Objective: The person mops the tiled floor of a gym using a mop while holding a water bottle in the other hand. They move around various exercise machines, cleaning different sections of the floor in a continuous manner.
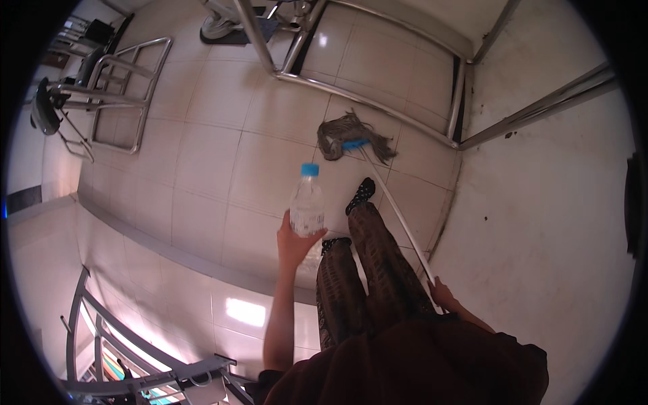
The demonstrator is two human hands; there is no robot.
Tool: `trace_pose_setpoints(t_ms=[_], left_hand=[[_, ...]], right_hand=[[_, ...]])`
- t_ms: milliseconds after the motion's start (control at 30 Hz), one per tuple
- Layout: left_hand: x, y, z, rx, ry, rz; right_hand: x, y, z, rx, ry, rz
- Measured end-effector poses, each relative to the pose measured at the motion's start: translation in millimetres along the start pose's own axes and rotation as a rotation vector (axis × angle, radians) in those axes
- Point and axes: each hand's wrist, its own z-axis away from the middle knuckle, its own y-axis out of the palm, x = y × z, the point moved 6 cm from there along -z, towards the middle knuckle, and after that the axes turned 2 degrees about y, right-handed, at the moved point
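Observation:
My left hand (299,240) is closed around the lower part of a clear plastic bottle (307,202) with a blue cap. The bottle is upright in the view and bears a label. Low at the right, my right hand (442,294) grips the pale handle (402,217) of a string mop. The mop's grey strands (349,129) and blue head lie on the tiled floor (207,152), ahead of my feet in dark patterned socks.
Metal tube frames (364,101) stand on the floor ahead, beside the wall (536,217) at my right. Stools with metal frames (119,104) are at the upper left. A raised floor edge (187,260) curves across the lower left, near a grey metal gate (126,349).

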Motion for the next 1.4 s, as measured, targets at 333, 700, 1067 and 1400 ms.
trace_pose_setpoints(t_ms=[333,700,1067,1400], left_hand=[[-123.3,43.0,-189.6,0.124,0.209,-0.489],[-215.3,89.7,-305.1,0.280,0.315,-0.757],[-262.5,195.5,-333.4,0.333,0.390,-0.905],[-191.1,108.1,-319.6,-0.036,0.366,-0.245]], right_hand=[[100.3,-74.9,31.2,-0.127,-0.194,-0.505],[92.1,-110.7,20.5,0.123,-0.103,-0.996],[44.5,-154.5,18.4,-0.120,0.108,-0.922],[129.8,-245.0,-178.6,-0.336,-0.194,-0.663]])
